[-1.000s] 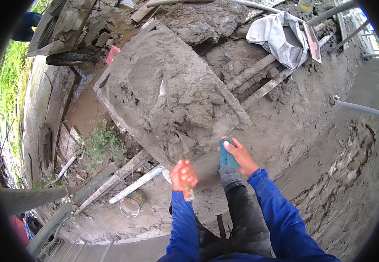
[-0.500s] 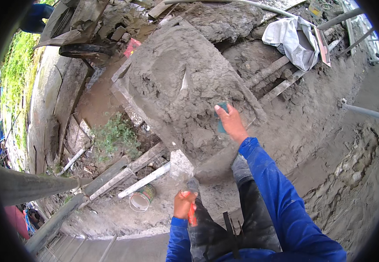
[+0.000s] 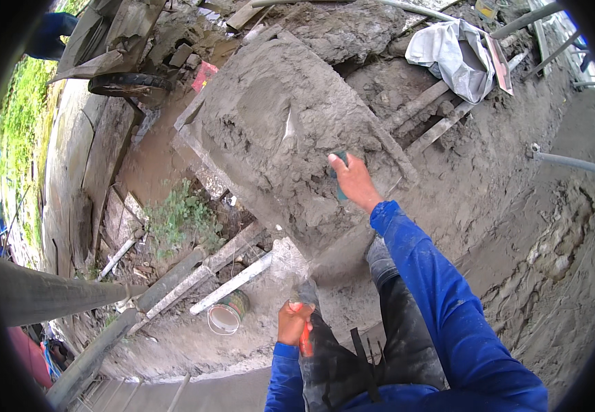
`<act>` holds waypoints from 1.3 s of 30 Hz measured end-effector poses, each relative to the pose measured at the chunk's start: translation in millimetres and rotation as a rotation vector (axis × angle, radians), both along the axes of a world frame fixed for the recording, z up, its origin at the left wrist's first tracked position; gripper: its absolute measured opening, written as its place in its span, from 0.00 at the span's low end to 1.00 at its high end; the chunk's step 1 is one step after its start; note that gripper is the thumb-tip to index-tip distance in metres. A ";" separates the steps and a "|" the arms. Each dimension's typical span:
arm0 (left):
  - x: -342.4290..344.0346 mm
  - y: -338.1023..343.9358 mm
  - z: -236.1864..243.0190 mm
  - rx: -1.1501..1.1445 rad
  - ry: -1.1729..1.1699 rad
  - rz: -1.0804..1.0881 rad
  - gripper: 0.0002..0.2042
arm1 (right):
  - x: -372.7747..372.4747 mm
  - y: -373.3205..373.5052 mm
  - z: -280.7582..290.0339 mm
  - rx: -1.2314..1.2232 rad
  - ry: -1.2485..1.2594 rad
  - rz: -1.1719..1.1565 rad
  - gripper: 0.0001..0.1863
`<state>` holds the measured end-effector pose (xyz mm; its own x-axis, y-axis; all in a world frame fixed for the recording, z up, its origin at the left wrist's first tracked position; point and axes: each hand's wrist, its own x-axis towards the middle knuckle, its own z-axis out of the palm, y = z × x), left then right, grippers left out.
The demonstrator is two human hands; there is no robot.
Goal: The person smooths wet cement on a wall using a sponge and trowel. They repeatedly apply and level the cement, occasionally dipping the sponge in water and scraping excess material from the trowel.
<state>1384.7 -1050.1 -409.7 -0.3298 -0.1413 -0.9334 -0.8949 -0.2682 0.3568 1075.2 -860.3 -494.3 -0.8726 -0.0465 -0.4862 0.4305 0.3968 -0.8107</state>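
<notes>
Wet grey mortar (image 3: pixel 256 103) lies heaped on a wide, tilted board with raised edges (image 3: pixel 400 161). Over the mortar's near right part, my right hand (image 3: pixel 358 182) is closed round a teal hand tool (image 3: pixel 341 195); most of it is hidden by the fingers, so its exact kind does not show. My left hand (image 3: pixel 291 323), low by my left thigh, is wrapped round an orange-handled tool (image 3: pixel 306 343). The working end of this tool cannot be made out. A pale wedge-shaped mark (image 3: pixel 288 127) shows in the mortar.
A small bucket (image 3: pixel 225 314) stands on the muddy ground left of my feet. Poles (image 3: pixel 71 292) cross the lower left, near a leafy plant (image 3: pixel 182 214). A white sack (image 3: pixel 452 58) lies at the far right beside planks; a grey pipe (image 3: pixel 572 161) juts in from the right.
My right hand has moved slightly farther away and to the left over the mortar with the teal tool. The left hand keeps its hold near my thigh. The whole view has shifted slightly.
</notes>
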 end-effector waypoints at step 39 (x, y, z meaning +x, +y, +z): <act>-149.4 98.9 -137.6 0.171 0.213 0.029 0.07 | 195.9 176.8 1.6 -0.410 -0.715 -0.485 0.31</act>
<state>1235.3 -951.3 -547.3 -0.5197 -0.0002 -0.8544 -0.7953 -0.3653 0.4838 1271.1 -683.5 -492.7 -0.3441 -0.0436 -0.9379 0.9207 -0.2117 -0.3279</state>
